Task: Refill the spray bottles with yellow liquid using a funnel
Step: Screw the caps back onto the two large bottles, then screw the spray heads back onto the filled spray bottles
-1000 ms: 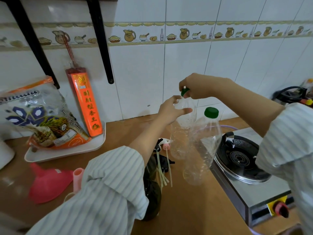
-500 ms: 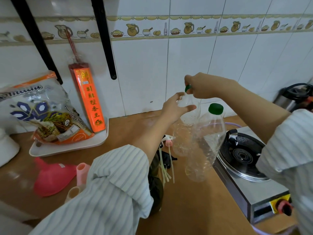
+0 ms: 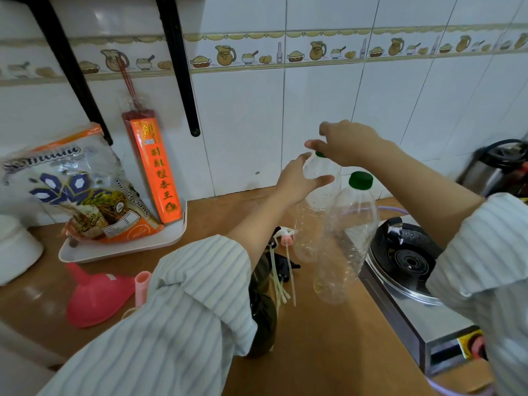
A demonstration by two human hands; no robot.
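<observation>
Two empty clear plastic bottles stand on the wooden counter beside the stove. My left hand (image 3: 300, 178) wraps the shoulder of the far bottle (image 3: 311, 221). My right hand (image 3: 348, 141) reaches over it, fingertips on its green cap (image 3: 321, 154), index finger stretched out to the left. The near bottle (image 3: 345, 238) stands untouched, its green cap (image 3: 360, 180) on. A pink funnel (image 3: 97, 298) lies on its side at the left. Spray heads with pale tubes (image 3: 285, 247) lie behind my left forearm. A dark bottle (image 3: 263, 310) is half hidden by my left sleeve.
A gas stove (image 3: 405, 264) fills the right side, with a dark kettle (image 3: 497, 167) behind it. A white tray (image 3: 123, 247) at the back left holds a rice bag (image 3: 85, 195) and an orange incense box (image 3: 155, 167). A white bowl (image 3: 14, 247) sits at the far left.
My right hand has turned on the far bottle's cap and its index finger now sticks out. My left hand keeps hold of the bottle. The view has shifted slightly.
</observation>
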